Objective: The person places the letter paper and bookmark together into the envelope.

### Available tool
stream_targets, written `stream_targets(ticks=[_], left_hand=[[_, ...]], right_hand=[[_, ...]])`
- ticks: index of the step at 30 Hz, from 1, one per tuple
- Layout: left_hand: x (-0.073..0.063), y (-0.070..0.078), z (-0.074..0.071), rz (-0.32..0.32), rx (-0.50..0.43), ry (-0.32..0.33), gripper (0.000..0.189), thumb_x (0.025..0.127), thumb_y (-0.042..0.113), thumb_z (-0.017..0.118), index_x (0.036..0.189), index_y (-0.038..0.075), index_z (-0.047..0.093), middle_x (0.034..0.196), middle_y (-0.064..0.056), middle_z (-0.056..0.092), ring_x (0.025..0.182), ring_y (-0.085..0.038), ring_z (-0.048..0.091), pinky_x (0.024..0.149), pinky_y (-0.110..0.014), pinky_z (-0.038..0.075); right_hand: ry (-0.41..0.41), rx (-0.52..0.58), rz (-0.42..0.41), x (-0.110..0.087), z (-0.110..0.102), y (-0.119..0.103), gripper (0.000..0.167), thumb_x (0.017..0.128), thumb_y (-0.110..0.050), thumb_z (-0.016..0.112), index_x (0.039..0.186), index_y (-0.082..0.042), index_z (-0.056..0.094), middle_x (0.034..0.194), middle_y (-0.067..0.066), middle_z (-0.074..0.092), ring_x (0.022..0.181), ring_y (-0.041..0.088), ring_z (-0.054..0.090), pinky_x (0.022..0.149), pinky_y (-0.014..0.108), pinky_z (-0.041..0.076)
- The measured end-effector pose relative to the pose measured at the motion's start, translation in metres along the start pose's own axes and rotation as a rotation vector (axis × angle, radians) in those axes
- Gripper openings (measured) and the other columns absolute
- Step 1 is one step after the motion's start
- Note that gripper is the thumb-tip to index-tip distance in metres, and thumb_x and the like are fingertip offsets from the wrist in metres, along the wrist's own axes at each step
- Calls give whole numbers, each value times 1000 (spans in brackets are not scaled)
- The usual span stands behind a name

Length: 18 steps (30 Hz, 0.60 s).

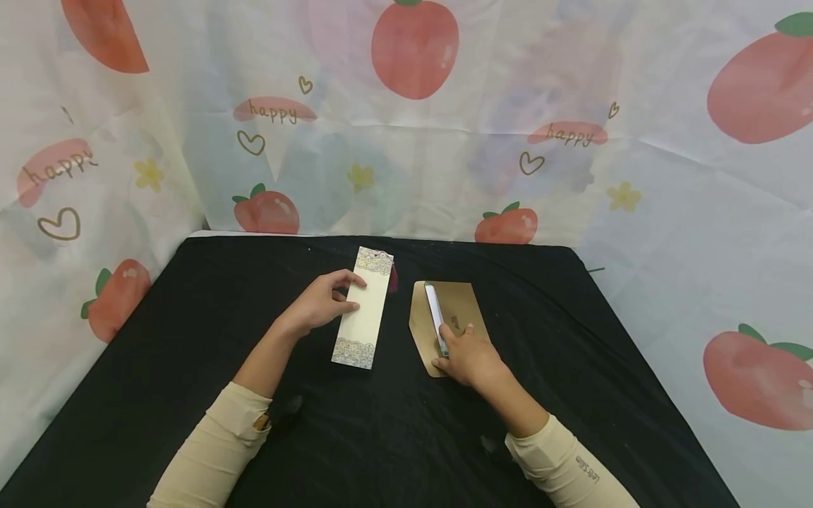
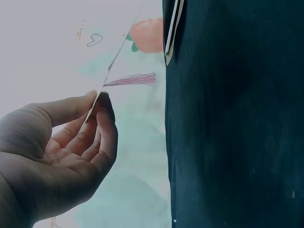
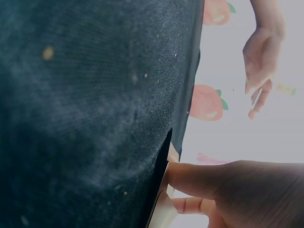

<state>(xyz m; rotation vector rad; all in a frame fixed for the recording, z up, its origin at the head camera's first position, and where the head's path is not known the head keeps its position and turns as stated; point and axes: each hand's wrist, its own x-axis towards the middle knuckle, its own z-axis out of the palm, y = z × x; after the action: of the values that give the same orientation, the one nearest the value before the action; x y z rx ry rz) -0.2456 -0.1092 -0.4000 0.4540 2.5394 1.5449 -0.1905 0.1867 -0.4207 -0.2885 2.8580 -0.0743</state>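
My left hand [image 1: 320, 300] pinches a long cream bookmark [image 1: 367, 307] by its left edge, with thumb and fingertips. Patterned bands cross both ends of the bookmark, and a pink tassel [image 2: 130, 80] hangs from it. To the right, a brown paper envelope [image 1: 460, 303] lies on the black cloth. Over its left part slants a narrow white card strip [image 1: 435, 314] with green ends. My right hand [image 1: 471, 354] is at the envelope's lower end and grips the strip's near end between thumb and forefinger. The other fingertips rest over the envelope.
A black cloth [image 1: 381, 437] covers the table. Behind it and at both sides hang white curtains [image 1: 413, 169] printed with red fruit, hearts and lettering. The table's far edge [image 1: 305, 238] runs just beyond the bookmark and the envelope.
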Motion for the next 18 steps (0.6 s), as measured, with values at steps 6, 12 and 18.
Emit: stream_targets(ticks=[6, 12, 18], left_hand=[[5, 6, 13, 13, -16, -24, 36, 92, -4, 75, 125, 7, 66, 119, -16, 63, 89, -28, 65, 77, -38, 54], [8, 9, 28, 20, -30, -56, 36, 92, -6, 75, 124, 7, 67, 117, -14, 65, 86, -26, 66, 75, -38, 55], [12, 9, 39, 29, -46, -87, 36, 91, -5, 75, 124, 8, 67, 115, -12, 66, 85, -24, 68, 74, -37, 56]], right_hand=[[2, 1, 1, -1, -2, 0, 65, 99, -38, 71, 148, -6, 43, 145, 49, 35, 112, 56, 62, 79, 57, 56], [10, 1, -15, -1, -1, 1, 67, 99, -38, 71, 149, -5, 42, 144, 50, 36, 110, 57, 62, 78, 57, 56], [13, 10, -18, 1, 1, 2, 65, 99, -39, 72, 147, -6, 43, 144, 50, 36, 107, 55, 64, 76, 56, 56]])
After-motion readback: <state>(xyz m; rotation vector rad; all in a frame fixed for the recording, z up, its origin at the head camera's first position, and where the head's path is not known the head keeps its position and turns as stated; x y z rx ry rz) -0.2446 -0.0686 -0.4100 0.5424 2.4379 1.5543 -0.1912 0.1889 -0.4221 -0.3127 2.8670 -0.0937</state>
